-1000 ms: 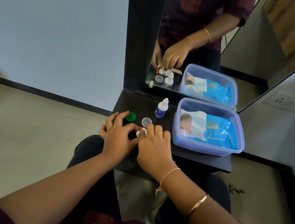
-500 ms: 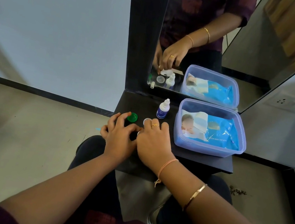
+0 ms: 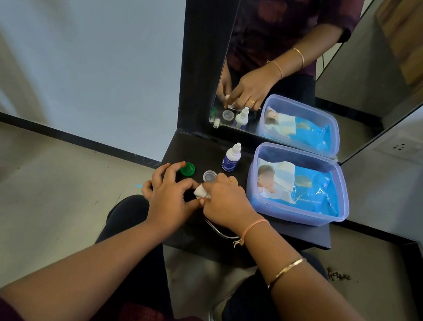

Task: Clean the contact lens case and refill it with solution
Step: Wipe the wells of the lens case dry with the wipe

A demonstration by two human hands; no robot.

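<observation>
My left hand point(image 3: 171, 195) and right hand point(image 3: 225, 204) meet over the front of the black shelf point(image 3: 304, 232). The right hand pinches a small white wipe point(image 3: 201, 191) and presses it down between the two hands. The left hand's fingers curl round the lens case, which is almost wholly hidden under them. Just beyond the fingers lie a green cap point(image 3: 187, 169) and a clear cap point(image 3: 209, 176). A small white and blue solution bottle point(image 3: 231, 158) stands upright behind them, its cap on.
A clear blue-tinted tub point(image 3: 336, 209) holding a blue wet-wipes pack point(image 3: 309, 188) fills the shelf's right side. Metal tweezers point(image 3: 220, 232) lie under my right wrist. A mirror point(image 3: 293, 48) stands at the back. My knees are below the shelf's front edge.
My right hand has shifted slightly so that the white wipe shows between the hands. The tweezers now show under the right wrist. The left hand has hardly moved.
</observation>
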